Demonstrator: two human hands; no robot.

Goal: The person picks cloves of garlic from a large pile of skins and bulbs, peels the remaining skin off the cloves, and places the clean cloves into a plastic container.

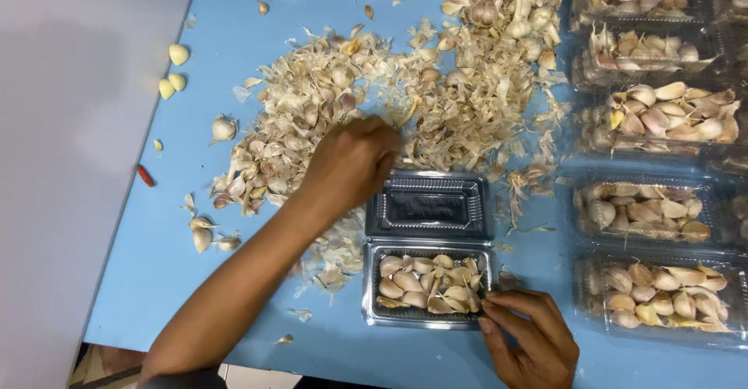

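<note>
Blue table (234, 15) carries a wide heap of papery garlic skins (405, 101), with loose cloves (175, 70) scattered at its far left edge beside a small red chilli (146, 176). Closed clear boxes (658, 202) of cloves line the right side. Left hand (351, 159) reaches into the heap, fingers curled shut; what they grip is hidden. Right hand (530, 334) pinches the corner of an open clamshell tray (428, 280), glossy ribbed plastic, filled with cloves, its lid (428, 206) lying flat behind.
</note>
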